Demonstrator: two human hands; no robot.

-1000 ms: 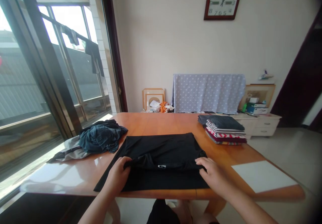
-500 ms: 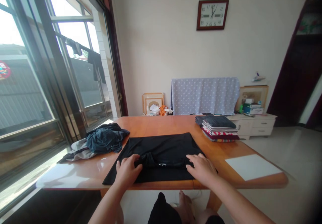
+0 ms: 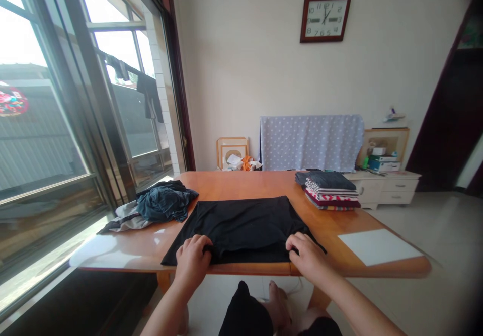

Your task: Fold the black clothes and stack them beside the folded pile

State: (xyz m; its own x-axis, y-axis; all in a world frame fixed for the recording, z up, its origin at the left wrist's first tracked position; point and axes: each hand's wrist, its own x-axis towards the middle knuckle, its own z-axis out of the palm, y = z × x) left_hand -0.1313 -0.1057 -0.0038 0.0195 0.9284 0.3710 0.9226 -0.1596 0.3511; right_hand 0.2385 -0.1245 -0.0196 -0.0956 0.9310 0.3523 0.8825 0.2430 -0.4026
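Fingers of left hand [image 3: 193, 256] and right hand [image 3: 306, 253] pinched on near part of flat black fabric garment [image 3: 247, 223], cloth spanning between and beyond fingertips. Garment on glossy orange-brown wooden table [image 3: 236, 182], crumpled dark-blue fabric heap [image 3: 164, 203] to its left.
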